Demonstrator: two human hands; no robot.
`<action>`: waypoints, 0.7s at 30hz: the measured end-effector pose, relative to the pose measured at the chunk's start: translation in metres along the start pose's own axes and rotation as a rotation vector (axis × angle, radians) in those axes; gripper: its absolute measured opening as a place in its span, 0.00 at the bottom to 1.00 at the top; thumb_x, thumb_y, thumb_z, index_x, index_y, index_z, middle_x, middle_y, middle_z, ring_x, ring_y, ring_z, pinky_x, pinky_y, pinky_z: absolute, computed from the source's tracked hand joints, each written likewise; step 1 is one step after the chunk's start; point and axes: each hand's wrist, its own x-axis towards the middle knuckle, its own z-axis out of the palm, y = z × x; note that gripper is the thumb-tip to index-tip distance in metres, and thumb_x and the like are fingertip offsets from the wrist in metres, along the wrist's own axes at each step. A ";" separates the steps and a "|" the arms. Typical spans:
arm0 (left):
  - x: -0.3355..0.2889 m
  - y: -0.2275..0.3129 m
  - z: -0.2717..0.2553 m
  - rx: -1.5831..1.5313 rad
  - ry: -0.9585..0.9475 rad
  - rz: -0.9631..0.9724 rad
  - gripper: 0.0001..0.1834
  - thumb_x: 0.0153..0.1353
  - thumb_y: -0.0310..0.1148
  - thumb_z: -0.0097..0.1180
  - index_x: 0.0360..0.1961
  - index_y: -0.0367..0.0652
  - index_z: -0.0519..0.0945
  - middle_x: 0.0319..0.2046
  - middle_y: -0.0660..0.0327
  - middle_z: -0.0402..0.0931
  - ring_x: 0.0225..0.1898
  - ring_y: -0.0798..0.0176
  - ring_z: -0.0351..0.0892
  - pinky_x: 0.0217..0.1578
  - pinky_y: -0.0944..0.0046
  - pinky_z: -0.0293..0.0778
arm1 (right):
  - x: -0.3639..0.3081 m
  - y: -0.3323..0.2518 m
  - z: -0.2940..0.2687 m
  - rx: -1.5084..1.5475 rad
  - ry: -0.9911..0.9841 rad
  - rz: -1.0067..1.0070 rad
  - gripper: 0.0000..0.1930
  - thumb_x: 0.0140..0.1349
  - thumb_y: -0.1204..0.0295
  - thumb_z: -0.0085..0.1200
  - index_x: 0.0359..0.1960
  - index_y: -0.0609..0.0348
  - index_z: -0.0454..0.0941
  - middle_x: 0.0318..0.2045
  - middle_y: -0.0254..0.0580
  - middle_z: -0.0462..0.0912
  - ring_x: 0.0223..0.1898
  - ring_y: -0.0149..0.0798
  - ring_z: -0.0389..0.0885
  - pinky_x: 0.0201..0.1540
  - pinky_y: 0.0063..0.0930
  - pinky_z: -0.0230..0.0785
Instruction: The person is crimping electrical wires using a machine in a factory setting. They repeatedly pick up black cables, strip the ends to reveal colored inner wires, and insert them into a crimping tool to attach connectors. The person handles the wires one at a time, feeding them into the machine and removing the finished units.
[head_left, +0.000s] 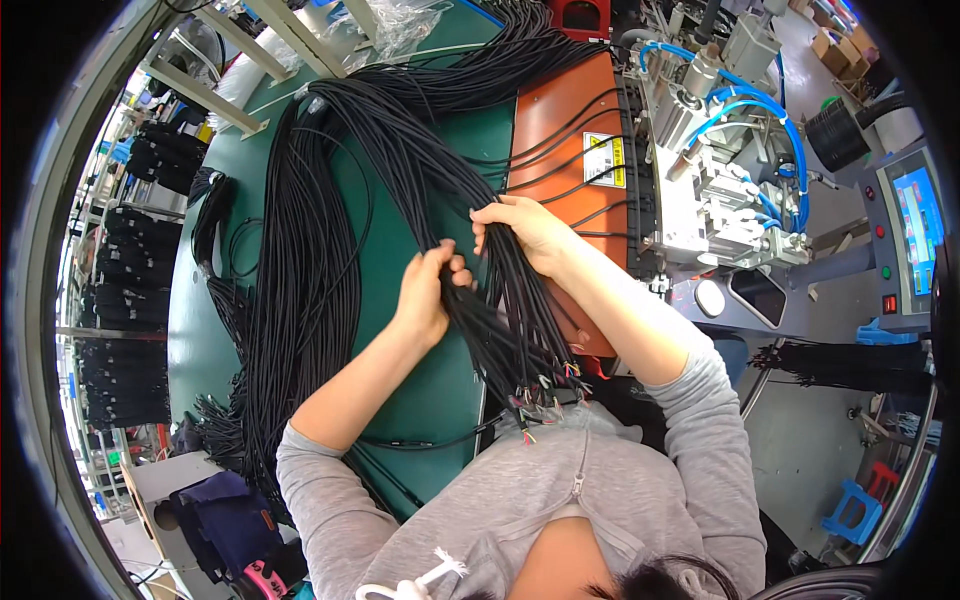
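A thick bundle of black cables (395, 150) runs from the far side of the table toward my chest. It splits into two strands at my hands. My left hand (432, 290) is closed round the left strand, and my right hand (518, 228) grips the right one slightly farther away. Past my hands the cables fan out, and their stripped ends with thin coloured wires (545, 395) lie close to my grey top. Left of my left hand, another large bundle of black cables (295, 240) hangs across the table.
The table has a green top (400, 385). On the right, an orange panel (560, 130) carries several single cables leading to a machine with blue air hoses (745, 130). A control screen (915, 225) stands far right. Metal frame bars (235, 45) rise at the far left.
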 end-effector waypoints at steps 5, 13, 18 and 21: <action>0.018 0.065 -0.021 -0.032 -0.280 -0.197 0.11 0.69 0.33 0.42 0.45 0.38 0.71 0.18 0.73 0.58 0.13 0.80 0.52 0.14 0.78 0.54 | -0.050 -0.018 -0.013 0.268 -0.208 0.064 0.15 0.59 0.73 0.52 0.46 0.65 0.70 0.21 0.31 0.70 0.22 0.28 0.71 0.37 0.32 0.75; -0.006 0.062 -0.012 1.521 -0.166 0.278 0.34 0.58 0.35 0.57 0.61 0.29 0.58 0.42 0.45 0.71 0.35 0.56 0.71 0.37 0.61 0.68 | -0.157 -0.018 -0.059 0.129 -0.116 0.262 0.21 0.62 0.68 0.47 0.54 0.66 0.66 0.30 0.42 0.77 0.20 0.28 0.77 0.27 0.25 0.80; -0.015 0.000 0.066 1.680 -0.641 1.335 0.38 0.43 0.27 0.65 0.59 0.38 0.66 0.58 0.49 0.63 0.58 0.46 0.65 0.58 0.51 0.64 | -0.191 -0.002 -0.076 0.444 -0.267 0.179 0.26 0.70 0.54 0.37 0.57 0.65 0.64 0.48 0.56 0.74 0.44 0.50 0.80 0.50 0.50 0.75; -0.018 -0.037 0.104 1.514 -0.942 1.676 0.28 0.46 0.34 0.62 0.51 0.40 0.74 0.53 0.52 0.68 0.52 0.52 0.71 0.52 0.52 0.71 | -0.209 0.002 -0.083 0.409 -0.312 0.080 0.32 0.69 0.46 0.31 0.60 0.62 0.62 0.52 0.55 0.72 0.49 0.52 0.77 0.53 0.51 0.72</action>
